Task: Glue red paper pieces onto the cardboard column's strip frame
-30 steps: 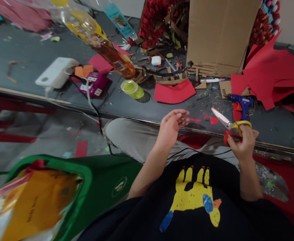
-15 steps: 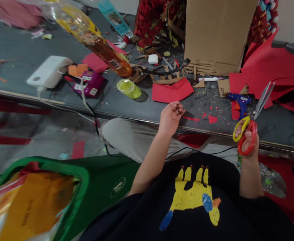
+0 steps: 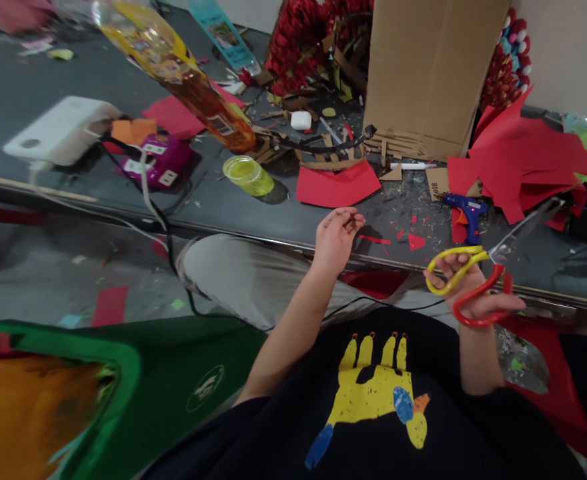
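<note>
Over the table's front edge, my left hand (image 3: 334, 241) hangs with loosely curled fingers and nothing visible in it. It is nearest to a red paper piece (image 3: 338, 184) that lies flat behind it, and to thin red scraps (image 3: 375, 241). My right hand (image 3: 466, 293) holds a pair of scissors (image 3: 493, 257) by the loops, one yellow and one red, with the thumb through the red loop. The blades point up and to the right. Behind the scissors a blue glue gun (image 3: 469, 212) with an orange trigger lies on the table.
A tall bottle of amber liquid (image 3: 223, 123) leans beside a cup of yellow-green liquid (image 3: 248, 176). To the left are a purple socket block (image 3: 156, 162) and a white box (image 3: 61, 130). A cardboard sheet (image 3: 421, 80) stands behind; red paper (image 3: 523, 157) is piled right. A green bin (image 3: 173, 373) stands at my left.
My right hand has turned and the scissors have tilted down to the right, their loops spread wider. My left hand has hardly moved. The view has swung slightly right.
</note>
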